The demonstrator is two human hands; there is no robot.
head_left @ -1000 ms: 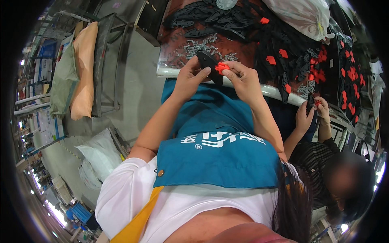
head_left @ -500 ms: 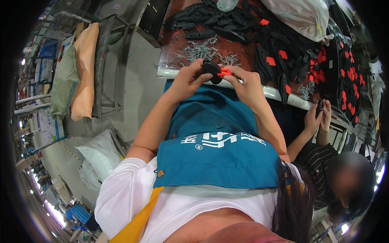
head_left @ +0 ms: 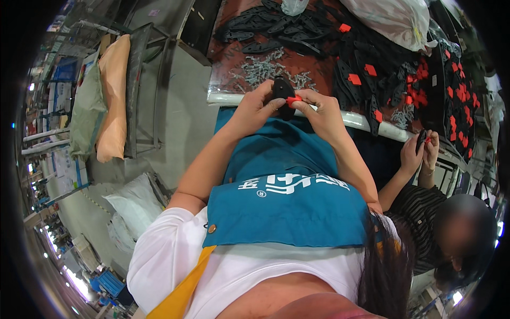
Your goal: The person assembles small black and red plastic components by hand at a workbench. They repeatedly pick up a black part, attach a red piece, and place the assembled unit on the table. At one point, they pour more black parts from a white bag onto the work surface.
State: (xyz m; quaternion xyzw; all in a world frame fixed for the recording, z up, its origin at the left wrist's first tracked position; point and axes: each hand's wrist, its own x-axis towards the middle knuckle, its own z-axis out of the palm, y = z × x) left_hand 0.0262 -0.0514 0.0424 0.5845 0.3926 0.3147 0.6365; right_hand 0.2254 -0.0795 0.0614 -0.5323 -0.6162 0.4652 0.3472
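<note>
Over the table's near edge, my left hand (head_left: 257, 109) is closed around a long black plastic part (head_left: 282, 89) with pointed ends. From the other side my right hand (head_left: 320, 108) pinches a small red plastic piece (head_left: 292, 100), which meets the black part's right side. Whether the red piece is seated in it I cannot tell, as my fingers hide the joint. Just beyond my hands, silver screws or springs (head_left: 261, 67) lie in a loose heap. More black parts (head_left: 303, 33) are piled behind them. To the right, several black parts carry red pieces (head_left: 355, 79).
A white plastic bag (head_left: 396, 21) rests on the far right of the table (head_left: 220, 80). At my right, a co-worker's hands (head_left: 419, 151) hold a similar black part and red piece. A rack with long sacks (head_left: 112, 101) stands at left, and a white sack (head_left: 135, 199) lies below it.
The black part has turned and tilted in my left hand, showing more of its length. My right hand has brought the red piece close against it.
</note>
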